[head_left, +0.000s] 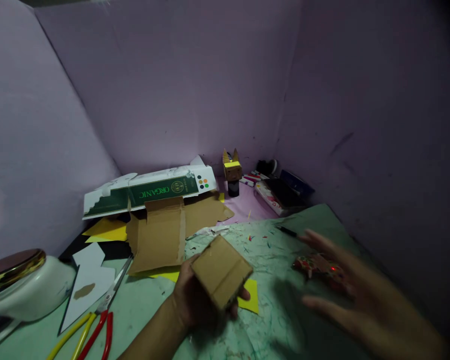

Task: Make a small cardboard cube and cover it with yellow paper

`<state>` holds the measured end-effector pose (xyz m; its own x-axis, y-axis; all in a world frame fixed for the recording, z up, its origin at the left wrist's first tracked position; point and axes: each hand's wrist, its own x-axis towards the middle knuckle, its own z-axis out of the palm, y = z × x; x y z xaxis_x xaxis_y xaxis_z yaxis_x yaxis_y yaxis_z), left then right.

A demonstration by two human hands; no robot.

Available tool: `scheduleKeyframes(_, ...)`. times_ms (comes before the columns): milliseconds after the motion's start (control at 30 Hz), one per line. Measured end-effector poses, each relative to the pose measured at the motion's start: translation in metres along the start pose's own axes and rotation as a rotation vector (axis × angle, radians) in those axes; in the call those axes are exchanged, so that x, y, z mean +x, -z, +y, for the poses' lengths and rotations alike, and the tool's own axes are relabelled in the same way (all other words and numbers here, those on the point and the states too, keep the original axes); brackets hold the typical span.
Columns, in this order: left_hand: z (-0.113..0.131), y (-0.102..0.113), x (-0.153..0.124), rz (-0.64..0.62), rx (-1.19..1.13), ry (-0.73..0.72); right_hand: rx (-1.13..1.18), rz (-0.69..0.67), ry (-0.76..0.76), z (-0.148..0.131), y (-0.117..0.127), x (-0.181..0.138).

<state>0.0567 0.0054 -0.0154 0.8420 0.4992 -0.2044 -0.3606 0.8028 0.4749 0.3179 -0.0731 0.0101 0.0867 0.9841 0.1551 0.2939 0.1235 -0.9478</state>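
Observation:
My left hand [195,295] grips a small cardboard box [223,270] from below, thumb side at its left and fingertips showing at its right edge. The box is tilted, with a plain brown face turned up and a seam across it. To the right, my right hand [360,300] hangs in the air, blurred, its thumb and fingers spread with nothing between them. Just beyond that hand lies a patterned red object [322,267] with a small red light; its kind I cannot make out. A yellow paper piece [250,296] lies beneath the box.
Scissors [107,302] and yellow-handled pliers-like tool [73,335] lie front left, near a white ceramic vessel [33,290]. Opened cardboard [159,235] and a green-white carton [153,190] lie behind. A cardboard figure [232,172], markers [249,179] and a black pen [287,231] are farther back.

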Motion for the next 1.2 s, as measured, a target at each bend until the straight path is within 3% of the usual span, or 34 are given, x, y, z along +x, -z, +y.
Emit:
scheduleKeyframes(33, 0.0, -0.004, -0.001, -0.001, 0.01, 0.054, -0.008, -0.057, 0.012, -0.011, -0.013, 0.003)
scheduleKeyframes(100, -0.002, -0.011, -0.001, 0.065, -0.006, 0.119, 0.064, -0.314, 0.073, -0.026, -0.039, 0.011)
scheduleKeyframes(233, -0.005, -0.015, 0.003, 0.22, -0.058, 0.151, 0.223, -0.504, 0.116, -0.028, -0.072, 0.024)
scheduleKeyframes(300, -0.004, -0.014, 0.004, 0.263, -0.02, 0.12, 0.254, -0.48, 0.097, -0.024, -0.077, 0.025)
scheduleKeyframes(333, -0.002, -0.013, 0.003, 0.303, 0.024, 0.039, 0.25, -0.442, 0.092, -0.021, -0.078, 0.024)
scheduleKeyframes(433, 0.008, -0.014, -0.008, 0.421, 0.347, -0.41, 0.217, -0.333, 0.092, -0.015, -0.078, 0.024)
scheduleKeyframes(500, 0.013, -0.016, -0.021, 0.401, 0.734, -0.56, 0.221, -0.298, 0.095, -0.011, -0.079, 0.025)
scheduleKeyframes(567, 0.014, -0.02, -0.032, 0.414, 0.997, -0.531, 0.246, -0.289, 0.101, -0.007, -0.083, 0.026)
scheduleKeyframes(633, 0.011, -0.025, -0.038, 0.436, 1.07, -0.487, 0.268, -0.278, 0.108, -0.003, -0.086, 0.025)
scheduleKeyframes(900, 0.002, -0.038, -0.036, 0.51, 0.968, -0.503, 0.233, -0.248, 0.094, 0.012, -0.091, 0.017)
scheduleKeyframes(1067, -0.008, -0.02, -0.031, 0.514, 1.041, -0.471, 0.302, -0.292, 0.108, 0.022, -0.1, 0.019)
scheduleKeyframes(1200, -0.018, 0.004, -0.022, 0.457, 1.235, -0.617, 0.254, -0.379, 0.09, 0.021, -0.096, 0.018)
